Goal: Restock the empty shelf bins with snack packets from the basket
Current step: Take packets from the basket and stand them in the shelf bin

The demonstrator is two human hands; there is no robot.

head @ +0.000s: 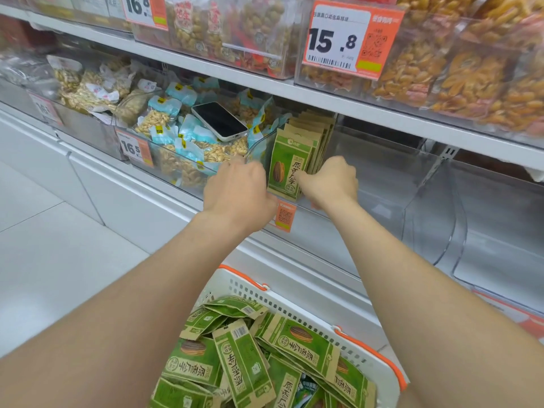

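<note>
step: squaring up the row of packets [290, 160] in the bin [374, 175]; probably early in the job, as the bin looks bare beyond the right hand
left hand [238, 187]: fingers curled at the row's left edge; what it holds is hidden
right hand [331, 181]: fingers curled, thumb on the front packet, gripping the row's right edge
packets: between the hands; upright, long axis vertical, printed face toward the person; the row runs back, away from the hands
next: let go; reach to the basket [297, 303] below the forearms; stand more up
</note>
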